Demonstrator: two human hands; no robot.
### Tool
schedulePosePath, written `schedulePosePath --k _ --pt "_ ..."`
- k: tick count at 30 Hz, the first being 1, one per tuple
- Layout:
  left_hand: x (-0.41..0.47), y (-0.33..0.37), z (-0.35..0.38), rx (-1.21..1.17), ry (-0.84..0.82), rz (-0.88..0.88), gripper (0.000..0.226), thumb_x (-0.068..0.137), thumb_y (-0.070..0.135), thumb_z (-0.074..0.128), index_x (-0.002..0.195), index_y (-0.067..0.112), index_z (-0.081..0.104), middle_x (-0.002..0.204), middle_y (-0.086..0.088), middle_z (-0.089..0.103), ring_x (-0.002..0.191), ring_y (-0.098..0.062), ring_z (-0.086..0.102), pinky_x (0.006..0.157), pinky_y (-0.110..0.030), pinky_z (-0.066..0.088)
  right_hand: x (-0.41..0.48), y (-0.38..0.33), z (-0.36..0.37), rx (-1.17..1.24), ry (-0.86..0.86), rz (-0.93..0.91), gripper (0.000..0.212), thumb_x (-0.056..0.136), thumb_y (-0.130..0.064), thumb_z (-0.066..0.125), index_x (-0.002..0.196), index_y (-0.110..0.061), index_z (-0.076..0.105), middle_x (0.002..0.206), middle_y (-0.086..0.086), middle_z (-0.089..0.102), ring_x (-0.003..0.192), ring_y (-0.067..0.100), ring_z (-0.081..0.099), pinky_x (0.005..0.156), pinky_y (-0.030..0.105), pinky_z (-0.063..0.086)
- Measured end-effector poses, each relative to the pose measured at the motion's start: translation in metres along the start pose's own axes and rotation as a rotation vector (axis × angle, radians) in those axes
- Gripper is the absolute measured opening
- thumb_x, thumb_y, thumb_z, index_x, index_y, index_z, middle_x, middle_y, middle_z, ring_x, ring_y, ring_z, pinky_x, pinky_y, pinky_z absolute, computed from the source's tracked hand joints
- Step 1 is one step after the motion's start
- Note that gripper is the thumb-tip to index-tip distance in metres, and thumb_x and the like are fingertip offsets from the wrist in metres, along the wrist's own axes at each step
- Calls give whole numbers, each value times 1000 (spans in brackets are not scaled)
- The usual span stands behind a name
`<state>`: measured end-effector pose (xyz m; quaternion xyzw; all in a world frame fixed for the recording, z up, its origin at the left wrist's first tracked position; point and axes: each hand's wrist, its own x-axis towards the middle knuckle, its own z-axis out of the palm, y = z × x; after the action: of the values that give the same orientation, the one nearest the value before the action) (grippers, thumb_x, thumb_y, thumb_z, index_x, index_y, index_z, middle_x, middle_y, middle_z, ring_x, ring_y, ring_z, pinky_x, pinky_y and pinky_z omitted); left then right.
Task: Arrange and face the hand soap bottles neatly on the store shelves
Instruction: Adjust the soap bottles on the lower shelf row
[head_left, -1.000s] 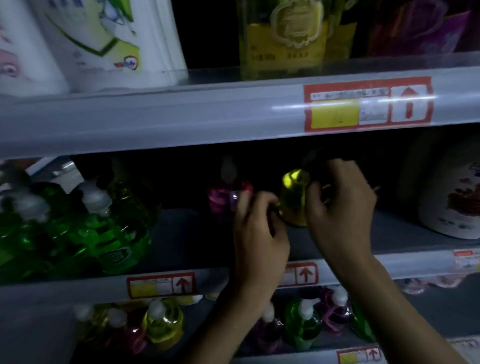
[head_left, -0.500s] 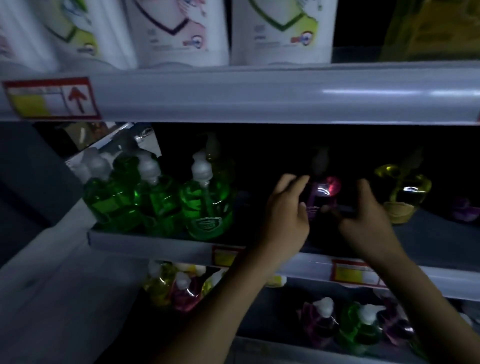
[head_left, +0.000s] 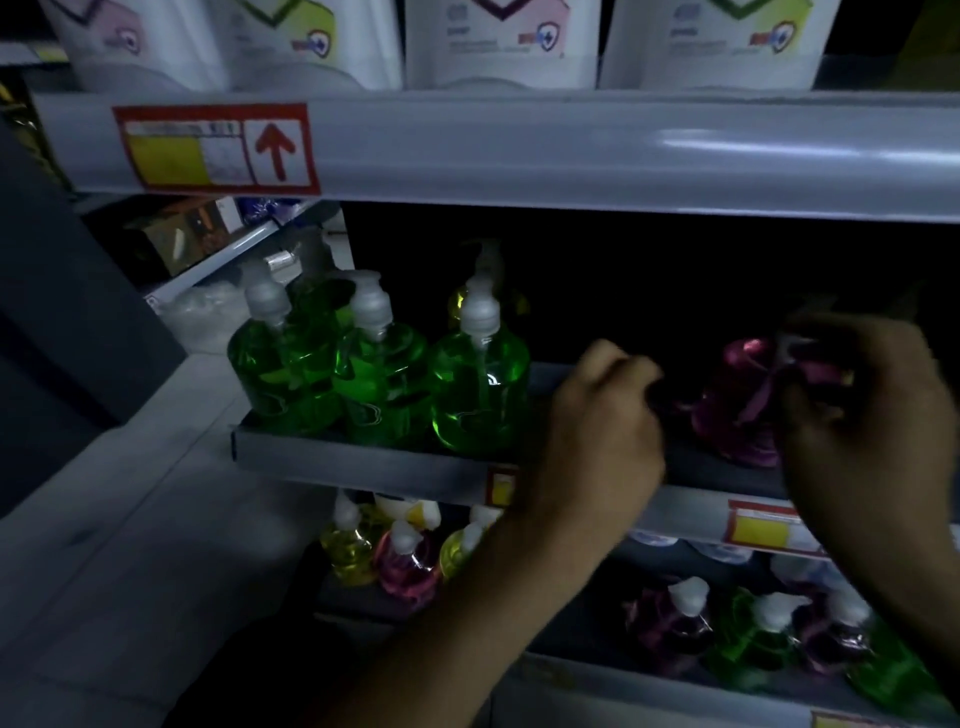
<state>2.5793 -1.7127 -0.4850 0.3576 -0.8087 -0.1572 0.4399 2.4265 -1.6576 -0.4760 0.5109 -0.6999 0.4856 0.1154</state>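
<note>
Head view looks down at a dim middle shelf (head_left: 363, 462) where both hands reach in. A purple soap bottle (head_left: 743, 410) stands on that shelf between the two hands, its pump top blurred. On its far side the right hand (head_left: 872, 415) wraps around the bottle, fingers curled over the upper part and gripping it. Just beside the bottle's other flank, the left hand (head_left: 602, 431) is curled into a loose fist with the fingertips toward the bottle; whether it actually touches or holds anything is too dark and blurred to tell. Well off to the outer side of the left hand, three green soap bottles (head_left: 384, 374) stand upright in a row at the shelf's front edge, with a yellow bottle (head_left: 485, 301) half hidden behind them. Below the hands, the lower shelf (head_left: 571, 675) carries smaller pump bottles (yellow, pink, green and purple, mixed together). Above the hands, a price tag (head_left: 215, 148) with a red arrow sits on the upper shelf rail, under white refill pouches (head_left: 498, 41).
</note>
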Motion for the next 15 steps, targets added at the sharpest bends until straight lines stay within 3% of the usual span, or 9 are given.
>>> schedulePosePath --k 2,3,7,8,10,12,15 --pt "-4 -20 -35 125 238 -10 14 85 6 55 91 16 63 97 1 53 74 -12 52 58 -19 45 12 -32 22 97 -166 -30 25 89 -7 61 110 -19 63 106 0 62 90 10 56 77 28 44" --pt "-3 -31 -48 157 285 -51 11 85 9 56 90 17 62 98 2 50 74 -7 48 57 -11 40 22 -44 35 160 -291 31 19 91 -13 62 109 -16 65 102 -1 65 87 11 58 75 27 44" --pt "-10 -68 -61 246 80 -190 38 89 22 62 125 31 58 125 -2 36 89 0 39 65 -4 34 57 -72 98 465 -691 461 10 92 -23 62 87 -16 66 85 -4 66 67 0 59 62 10 49" --pt "-13 -72 -61 252 20 -169 45 89 24 62 132 35 52 133 -2 33 93 0 38 70 -5 35 60 -75 114 505 -802 464 10 93 -23 60 87 -18 65 91 -1 66 67 0 60 66 10 50" --pt "-16 -75 -60 264 -32 -134 52 90 23 62 138 36 46 142 -4 27 96 -3 39 75 -15 46 64 -76 140 513 -963 389 12 98 -22 52 99 -17 62 107 8 63 84 7 63 88 23 50" --pt "-14 -74 -59 262 -24 -140 53 89 20 62 138 35 46 143 -5 26 96 -11 48 76 -29 55 67 -80 151 467 -971 389 15 101 -23 44 102 -16 57 107 10 59 98 17 54 99 33 44" --pt "-14 -74 -58 262 -1 -140 53 88 19 64 136 34 48 141 -5 28 90 -18 57 70 -35 57 68 -86 144 409 -895 371 22 102 -21 41 85 -18 54 83 3 55 86 18 53 78 26 46"
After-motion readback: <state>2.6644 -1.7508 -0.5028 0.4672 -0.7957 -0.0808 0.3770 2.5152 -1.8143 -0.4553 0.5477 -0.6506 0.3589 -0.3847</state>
